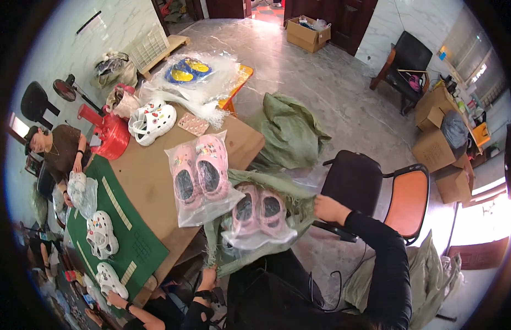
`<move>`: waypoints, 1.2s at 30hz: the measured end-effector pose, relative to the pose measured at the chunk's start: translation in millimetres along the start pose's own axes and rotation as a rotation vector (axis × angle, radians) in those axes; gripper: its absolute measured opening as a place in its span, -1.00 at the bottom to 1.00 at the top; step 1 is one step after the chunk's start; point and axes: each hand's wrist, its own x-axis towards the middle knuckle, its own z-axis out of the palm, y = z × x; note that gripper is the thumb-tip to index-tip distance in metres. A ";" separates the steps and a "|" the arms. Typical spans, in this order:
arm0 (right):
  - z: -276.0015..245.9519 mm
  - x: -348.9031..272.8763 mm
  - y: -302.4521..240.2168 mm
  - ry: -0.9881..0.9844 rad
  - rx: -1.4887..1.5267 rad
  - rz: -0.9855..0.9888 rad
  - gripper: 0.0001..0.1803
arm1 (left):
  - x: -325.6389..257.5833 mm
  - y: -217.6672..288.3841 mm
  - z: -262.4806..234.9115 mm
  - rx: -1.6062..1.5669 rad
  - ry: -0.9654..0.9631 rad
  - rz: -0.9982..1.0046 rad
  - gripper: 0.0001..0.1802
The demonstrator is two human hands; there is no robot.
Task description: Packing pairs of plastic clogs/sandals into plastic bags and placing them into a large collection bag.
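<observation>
Right hand (328, 209) is clamped on the rim of the green woven sack (255, 184), left hand (207, 279) grips its lower edge, so the mouth gapes open. A bagged pair of pink clogs (259, 212) sits in that opening. Just beside the sack, on the brown table (151, 181), lies another bagged pink pair (199, 170). Farther along the table from the sack: white clogs (152, 121) and a red basket (109, 135).
</observation>
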 end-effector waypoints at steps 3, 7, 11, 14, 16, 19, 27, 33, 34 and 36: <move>-34.8 -10.4 9.5 -0.278 -0.191 -0.079 -0.88 | -54.0 28.1 5.5 -0.132 -0.088 0.067 -0.65; -25.8 1.2 -7.6 -0.360 -0.246 0.109 -0.87 | -32.2 2.5 9.4 -0.080 -0.086 0.223 -0.61; -7.0 64.1 -44.0 -0.604 0.028 0.659 -0.77 | -29.2 -0.5 25.9 -0.068 -0.107 0.273 -0.60; -9.2 136.2 -94.0 -0.166 0.415 0.416 -0.52 | -28.5 -6.1 33.0 -0.011 -0.026 0.231 -0.58; 18.5 158.3 -114.3 0.007 0.440 0.261 -0.42 | -54.5 17.8 42.7 -0.164 -0.038 0.165 -0.60; 29.0 185.7 -134.6 0.037 0.221 0.231 -0.32 | -28.3 -11.9 43.1 -0.220 0.053 0.225 -0.64; 70.2 112.3 -84.7 0.031 0.167 0.301 -0.68 | -19.7 -33.5 47.0 -0.522 0.004 0.163 -0.67; 84.2 92.9 -91.6 -0.059 0.303 0.482 -0.71 | -20.7 -18.2 52.4 -0.326 -0.040 0.142 -0.79; 85.0 94.8 -91.3 -0.109 0.320 0.563 -0.73 | -24.5 -17.8 51.2 -0.273 -0.045 0.143 -0.82; 82.4 104.6 -90.6 -0.162 0.337 0.642 -0.75 | -27.5 -24.1 43.5 -0.184 -0.134 0.278 -0.82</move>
